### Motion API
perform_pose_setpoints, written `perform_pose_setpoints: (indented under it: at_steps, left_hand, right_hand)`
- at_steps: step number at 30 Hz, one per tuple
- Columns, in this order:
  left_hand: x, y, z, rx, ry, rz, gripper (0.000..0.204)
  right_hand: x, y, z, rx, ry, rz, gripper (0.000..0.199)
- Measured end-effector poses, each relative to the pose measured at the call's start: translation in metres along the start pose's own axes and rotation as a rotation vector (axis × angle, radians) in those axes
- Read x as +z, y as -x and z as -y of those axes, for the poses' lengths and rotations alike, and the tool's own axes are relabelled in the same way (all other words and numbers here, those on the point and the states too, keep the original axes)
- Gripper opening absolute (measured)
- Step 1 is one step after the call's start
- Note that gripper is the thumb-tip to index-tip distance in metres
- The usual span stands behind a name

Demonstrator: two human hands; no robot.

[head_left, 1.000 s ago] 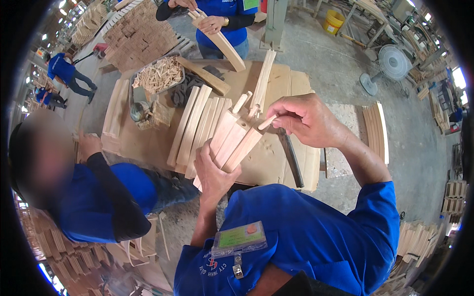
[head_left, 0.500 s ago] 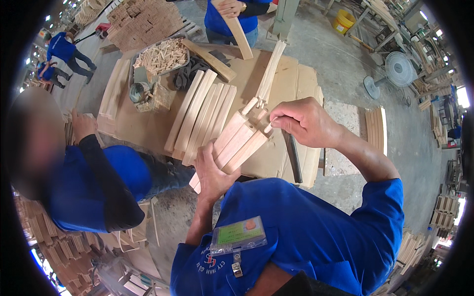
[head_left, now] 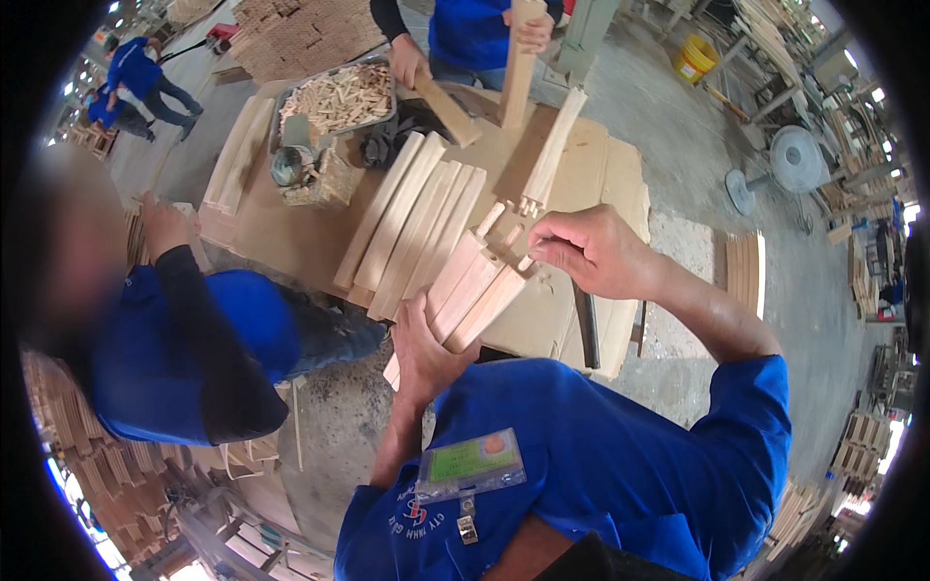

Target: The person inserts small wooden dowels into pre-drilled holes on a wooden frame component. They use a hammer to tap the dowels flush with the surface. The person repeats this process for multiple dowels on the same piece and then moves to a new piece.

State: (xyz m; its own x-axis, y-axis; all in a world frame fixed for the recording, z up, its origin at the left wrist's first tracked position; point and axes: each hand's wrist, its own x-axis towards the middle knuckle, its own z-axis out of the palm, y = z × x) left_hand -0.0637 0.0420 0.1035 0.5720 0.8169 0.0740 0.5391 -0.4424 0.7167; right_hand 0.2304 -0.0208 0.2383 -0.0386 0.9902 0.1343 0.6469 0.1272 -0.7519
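Observation:
My left hand (head_left: 423, 353) grips a bundle of three short wooden slats (head_left: 470, 290), tilted up to the right, with wooden dowels standing out of their upper ends. My right hand (head_left: 588, 252) pinches a small dowel (head_left: 526, 261) at the end of the nearest slat. Just beyond lie several longer curved wooden slats (head_left: 417, 223) side by side on the cardboard-covered workbench (head_left: 581, 174). A further slat with dowels in its end (head_left: 552, 155) lies past my right hand.
A metal tray of small dowels (head_left: 339, 95) stands at the bench's far left, next to a tin (head_left: 285, 165). A person in blue stands across the bench holding wooden pieces (head_left: 518, 58). Another person in blue (head_left: 194, 339) bends at my left. A fan (head_left: 794, 160) stands on the floor.
My hands and the slat bundle have stayed together while the view shifted. The person across the bench now holds one wooden piece upright and lays another on the bench.

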Motion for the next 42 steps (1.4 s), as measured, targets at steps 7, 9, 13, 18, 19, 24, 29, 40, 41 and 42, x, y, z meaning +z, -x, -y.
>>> perform_pose_setpoints:
  at_steps: [7, 9, 13, 18, 19, 24, 29, 40, 41, 42]
  left_hand:
    - [-0.026, 0.003, 0.021, -0.218, 0.274, 0.04, 0.107]
    - [-0.029, 0.004, 0.038, -0.25, 0.309, 0.028, 0.112]
    - [-0.044, 0.005, 0.057, -0.369, 0.307, 0.016, 0.114]
    - [-0.065, 0.001, 0.069, -0.525, 0.214, 0.049, 0.116]
    - [-0.06, 0.005, 0.076, -0.542, 0.18, 0.017, 0.115]
    - [-0.053, 0.013, 0.08, -0.634, 0.245, -0.06, 0.116]
    - [-0.061, 0.007, 0.093, -0.506, 0.182, -0.037, 0.116]
    - [-0.04, 0.031, 0.08, -0.296, 0.208, -0.213, 0.106]
    - [-0.045, 0.029, 0.071, -0.3, 0.178, -0.202, 0.105]
    - [-0.046, 0.034, 0.06, -0.307, 0.144, -0.189, 0.104]
  right_hand:
    - [0.008, -0.083, -0.016, 0.185, -0.504, -0.05, 0.025]
    - [0.028, -0.141, -0.051, 0.265, -0.424, -0.077, 0.027]
    - [0.121, -0.284, -0.149, 0.252, -0.196, -0.181, 0.031]
    - [0.189, -0.415, -0.208, 0.386, 0.371, -0.301, 0.023]
    - [0.198, -0.432, -0.215, 0.45, 0.429, -0.282, 0.023]
    - [0.212, -0.472, -0.227, 0.497, 0.465, 0.004, 0.031]
    - [0.189, -0.459, -0.234, 0.214, 0.488, -0.264, 0.022]
    - [0.069, -0.189, -0.045, -0.107, -0.626, 0.026, 0.021]
    - [0.056, -0.167, -0.033, -0.095, -0.592, 0.096, 0.019]
    - [0.048, -0.148, -0.013, -0.008, -0.692, 0.121, 0.018]
